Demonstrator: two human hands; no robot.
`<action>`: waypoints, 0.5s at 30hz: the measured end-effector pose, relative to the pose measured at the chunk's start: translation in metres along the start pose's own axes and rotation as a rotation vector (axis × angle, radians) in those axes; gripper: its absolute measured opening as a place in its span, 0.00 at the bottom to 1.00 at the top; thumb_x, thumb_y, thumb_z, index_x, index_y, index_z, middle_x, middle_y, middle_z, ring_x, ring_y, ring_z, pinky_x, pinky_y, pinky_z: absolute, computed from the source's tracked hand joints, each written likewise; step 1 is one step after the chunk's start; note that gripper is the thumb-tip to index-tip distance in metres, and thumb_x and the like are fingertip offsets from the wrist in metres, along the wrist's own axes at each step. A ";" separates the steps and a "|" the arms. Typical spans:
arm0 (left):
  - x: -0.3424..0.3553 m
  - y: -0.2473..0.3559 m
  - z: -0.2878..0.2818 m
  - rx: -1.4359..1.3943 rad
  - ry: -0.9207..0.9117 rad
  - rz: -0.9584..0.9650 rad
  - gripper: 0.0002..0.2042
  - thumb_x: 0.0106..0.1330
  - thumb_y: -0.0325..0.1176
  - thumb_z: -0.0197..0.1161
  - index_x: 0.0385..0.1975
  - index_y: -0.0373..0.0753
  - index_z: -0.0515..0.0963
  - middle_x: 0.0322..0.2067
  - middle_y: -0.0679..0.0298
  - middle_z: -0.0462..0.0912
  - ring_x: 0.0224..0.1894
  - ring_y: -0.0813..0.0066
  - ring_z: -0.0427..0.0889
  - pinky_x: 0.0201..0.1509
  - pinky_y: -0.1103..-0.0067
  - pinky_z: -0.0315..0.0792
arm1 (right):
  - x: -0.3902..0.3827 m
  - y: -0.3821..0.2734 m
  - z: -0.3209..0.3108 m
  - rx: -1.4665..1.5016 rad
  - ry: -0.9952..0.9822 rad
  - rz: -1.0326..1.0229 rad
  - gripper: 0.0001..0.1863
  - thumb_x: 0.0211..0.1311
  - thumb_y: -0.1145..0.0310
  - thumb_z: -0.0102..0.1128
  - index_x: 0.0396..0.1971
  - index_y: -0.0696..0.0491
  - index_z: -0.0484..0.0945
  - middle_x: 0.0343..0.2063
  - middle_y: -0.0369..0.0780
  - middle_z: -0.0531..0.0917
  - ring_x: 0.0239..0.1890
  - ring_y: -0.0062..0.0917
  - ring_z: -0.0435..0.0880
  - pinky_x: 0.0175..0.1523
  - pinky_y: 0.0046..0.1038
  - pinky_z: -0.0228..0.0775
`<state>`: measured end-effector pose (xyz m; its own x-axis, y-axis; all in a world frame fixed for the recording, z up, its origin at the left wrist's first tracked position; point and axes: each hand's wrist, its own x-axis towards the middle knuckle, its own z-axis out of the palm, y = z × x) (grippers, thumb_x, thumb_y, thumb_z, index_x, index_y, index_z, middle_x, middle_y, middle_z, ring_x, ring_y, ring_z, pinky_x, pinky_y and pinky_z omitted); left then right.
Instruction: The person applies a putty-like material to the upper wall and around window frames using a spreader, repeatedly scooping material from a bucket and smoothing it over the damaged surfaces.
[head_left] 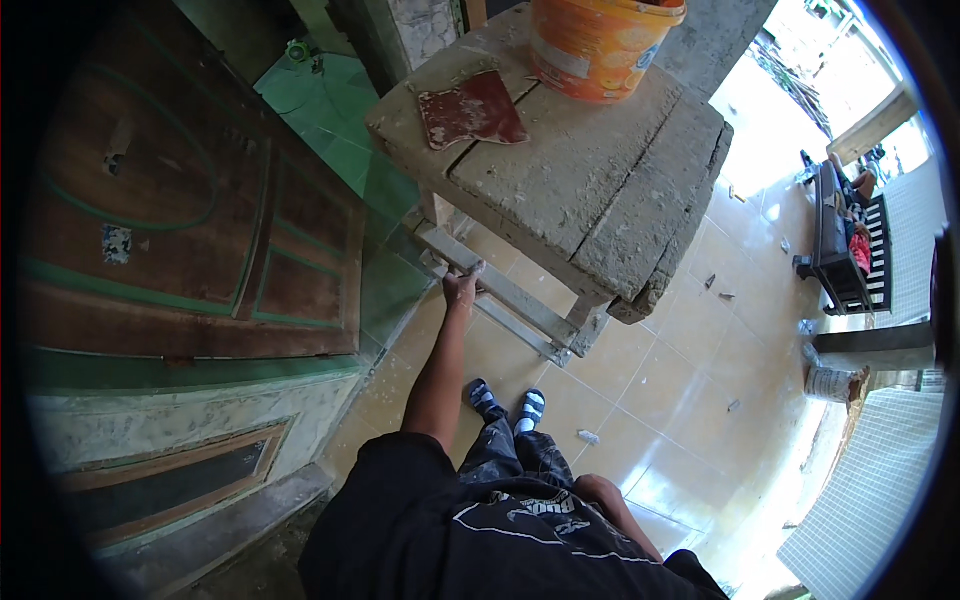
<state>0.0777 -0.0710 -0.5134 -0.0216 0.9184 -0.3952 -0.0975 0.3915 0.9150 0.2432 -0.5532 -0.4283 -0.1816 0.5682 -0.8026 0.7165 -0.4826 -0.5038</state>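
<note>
My left arm reaches forward, and my left hand (pixel 462 286) is closed around a pale, dusty bar (pixel 520 300) low on the near side of a rough wooden table (pixel 590 180). A second, thinner bar (pixel 525 334) runs alongside, just below it. My right hand is hidden; only part of the right arm shows beside my body. On the tabletop, crusted with dried mortar, stands an orange bucket (pixel 600 55) at the far edge. Left of it lies a dark red flat piece (pixel 475 112) with worn, whitish edges.
A brown panelled door (pixel 160 200) with green trim stands at left, above a low framed opening (pixel 180 485). To the right, someone rests on a black slatted bench (pixel 850 245). A white bucket (pixel 830 383) stands near a post. Small scraps dot the tiled floor (pixel 650 420).
</note>
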 end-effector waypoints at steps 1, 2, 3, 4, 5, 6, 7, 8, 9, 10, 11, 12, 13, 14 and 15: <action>-0.008 0.000 -0.004 0.001 0.011 0.003 0.35 0.51 0.38 0.69 0.57 0.34 0.59 0.35 0.56 0.78 0.28 0.68 0.80 0.27 0.71 0.79 | 0.003 0.001 0.002 -0.010 0.013 -0.006 0.15 0.48 0.63 0.57 0.34 0.55 0.80 0.37 0.46 0.81 0.43 0.37 0.79 0.45 0.33 0.69; -0.027 0.003 0.006 -0.019 0.011 -0.051 0.32 0.54 0.41 0.66 0.55 0.32 0.62 0.33 0.57 0.79 0.28 0.69 0.80 0.25 0.74 0.77 | -0.002 0.002 0.004 0.124 0.207 -0.247 0.13 0.47 0.65 0.57 0.32 0.55 0.80 0.35 0.45 0.80 0.41 0.37 0.79 0.44 0.33 0.69; -0.044 0.002 0.001 -0.053 0.042 -0.091 0.31 0.56 0.45 0.63 0.54 0.31 0.65 0.30 0.57 0.79 0.27 0.71 0.79 0.24 0.78 0.74 | -0.007 0.002 -0.001 0.232 0.389 -0.508 0.11 0.46 0.67 0.57 0.29 0.55 0.80 0.32 0.45 0.80 0.39 0.37 0.79 0.43 0.32 0.69; -0.055 -0.017 -0.021 0.231 -0.099 -0.015 0.26 0.61 0.47 0.56 0.51 0.32 0.67 0.25 0.58 0.78 0.24 0.69 0.79 0.21 0.78 0.72 | -0.005 -0.002 -0.003 0.183 0.431 -0.571 0.08 0.41 0.67 0.58 0.22 0.55 0.76 0.28 0.43 0.78 0.35 0.40 0.76 0.39 0.34 0.68; -0.073 -0.051 -0.054 0.777 -0.213 0.111 0.24 0.61 0.48 0.54 0.46 0.33 0.70 0.27 0.53 0.78 0.28 0.60 0.79 0.28 0.71 0.73 | -0.009 -0.010 -0.011 0.160 0.413 -0.599 0.08 0.41 0.67 0.58 0.22 0.55 0.76 0.28 0.43 0.78 0.35 0.40 0.76 0.39 0.34 0.68; -0.091 -0.087 -0.089 1.305 -0.258 0.296 0.22 0.61 0.49 0.52 0.42 0.34 0.72 0.29 0.47 0.78 0.33 0.51 0.80 0.35 0.63 0.74 | -0.011 -0.018 -0.021 0.155 0.406 -0.622 0.08 0.42 0.67 0.57 0.22 0.55 0.76 0.28 0.44 0.78 0.35 0.40 0.77 0.39 0.34 0.68; -0.141 -0.098 -0.080 1.260 -0.287 -0.065 0.26 0.61 0.54 0.47 0.41 0.34 0.74 0.38 0.44 0.77 0.44 0.49 0.77 0.48 0.61 0.70 | -0.014 -0.017 -0.018 0.187 0.462 -0.578 0.07 0.43 0.68 0.57 0.22 0.55 0.76 0.28 0.44 0.78 0.36 0.40 0.77 0.38 0.35 0.68; -0.192 -0.077 -0.064 1.410 -0.498 -0.266 0.29 0.60 0.57 0.44 0.45 0.35 0.75 0.48 0.46 0.73 0.52 0.51 0.72 0.54 0.62 0.66 | -0.014 -0.012 -0.013 0.213 0.501 -0.545 0.07 0.43 0.68 0.57 0.22 0.55 0.76 0.28 0.44 0.78 0.36 0.40 0.77 0.38 0.35 0.68; -0.228 -0.074 -0.074 1.480 -0.643 -0.443 0.30 0.60 0.58 0.44 0.50 0.37 0.72 0.52 0.49 0.71 0.55 0.53 0.70 0.56 0.63 0.65 | -0.015 -0.013 -0.014 0.176 0.475 -0.508 0.07 0.44 0.68 0.56 0.22 0.56 0.76 0.27 0.45 0.78 0.34 0.41 0.77 0.36 0.36 0.68; -0.258 -0.114 -0.114 1.517 -0.712 -0.412 0.30 0.60 0.58 0.45 0.51 0.40 0.73 0.52 0.52 0.72 0.55 0.55 0.70 0.57 0.62 0.64 | -0.017 -0.022 -0.020 0.125 0.436 -0.493 0.07 0.44 0.68 0.55 0.23 0.56 0.76 0.26 0.47 0.78 0.33 0.42 0.77 0.34 0.38 0.68; -0.281 -0.151 -0.141 1.647 -0.797 -0.448 0.26 0.60 0.56 0.46 0.48 0.43 0.75 0.50 0.55 0.75 0.54 0.53 0.72 0.55 0.61 0.65 | -0.016 -0.031 -0.028 0.109 0.428 -0.527 0.07 0.44 0.68 0.55 0.23 0.56 0.76 0.26 0.47 0.78 0.33 0.42 0.77 0.34 0.38 0.68; -0.291 -0.145 -0.142 1.608 -0.776 -0.451 0.24 0.60 0.54 0.48 0.46 0.42 0.76 0.49 0.55 0.75 0.53 0.52 0.73 0.54 0.62 0.67 | -0.013 -0.032 -0.033 -0.015 0.321 -0.450 0.07 0.45 0.68 0.55 0.22 0.56 0.76 0.25 0.48 0.78 0.31 0.43 0.77 0.33 0.39 0.67; -0.301 -0.132 -0.142 1.568 -0.756 -0.451 0.22 0.60 0.52 0.50 0.43 0.42 0.77 0.48 0.55 0.76 0.51 0.52 0.74 0.52 0.63 0.68 | -0.010 -0.033 -0.039 -0.137 0.216 -0.369 0.07 0.46 0.69 0.54 0.22 0.57 0.76 0.23 0.49 0.77 0.30 0.44 0.77 0.31 0.40 0.66; -0.299 -0.120 -0.146 1.565 -0.743 -0.433 0.22 0.60 0.52 0.50 0.43 0.42 0.77 0.48 0.55 0.76 0.51 0.52 0.74 0.52 0.63 0.68 | -0.007 -0.040 -0.049 -0.175 0.119 -0.237 0.11 0.48 0.66 0.54 0.26 0.58 0.78 0.28 0.49 0.79 0.35 0.43 0.78 0.36 0.38 0.68; -0.291 -0.105 -0.150 1.483 -0.817 -0.349 0.20 0.59 0.50 0.51 0.40 0.40 0.78 0.45 0.52 0.77 0.49 0.51 0.75 0.51 0.64 0.68 | -0.007 -0.044 -0.056 -0.206 0.027 -0.099 0.15 0.50 0.63 0.55 0.30 0.58 0.80 0.33 0.49 0.81 0.40 0.42 0.80 0.40 0.36 0.71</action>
<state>-0.0546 -0.3886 -0.5069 0.3154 0.3917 -0.8644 0.9487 -0.1522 0.2772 0.2507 -0.4984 -0.3826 -0.2420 0.6247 -0.7424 0.8188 -0.2790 -0.5016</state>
